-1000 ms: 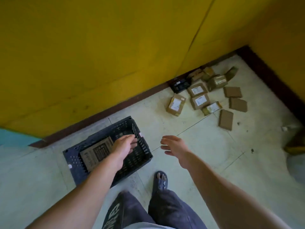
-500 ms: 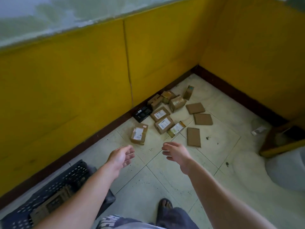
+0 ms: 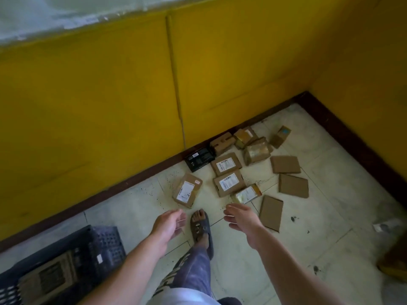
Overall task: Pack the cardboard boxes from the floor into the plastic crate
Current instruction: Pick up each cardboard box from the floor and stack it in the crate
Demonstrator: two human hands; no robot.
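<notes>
Several brown cardboard boxes lie scattered on the tiled floor near the wall corner. The nearest labelled box [image 3: 187, 190] sits just beyond my left hand [image 3: 168, 224], which is empty with relaxed fingers. My right hand [image 3: 240, 219] is also empty and open, close to a taped packet [image 3: 246, 193] and a flat plain box [image 3: 271, 212]. Two more labelled boxes [image 3: 229, 182] lie behind. The dark plastic crate [image 3: 105, 245] stands at the lower left with one cardboard box [image 3: 48, 280] inside it.
A black box [image 3: 199, 159] rests against the dark skirting of the yellow wall [image 3: 110, 95]. My sandalled foot [image 3: 201, 227] stands between my hands. A scrap of paper [image 3: 384, 226] and a brown object [image 3: 394, 260] lie at the right edge.
My left hand has left the crate and both hands have moved toward the box pile. I have stepped closer, one foot now forward between my hands; the crate has slid to the lower left.
</notes>
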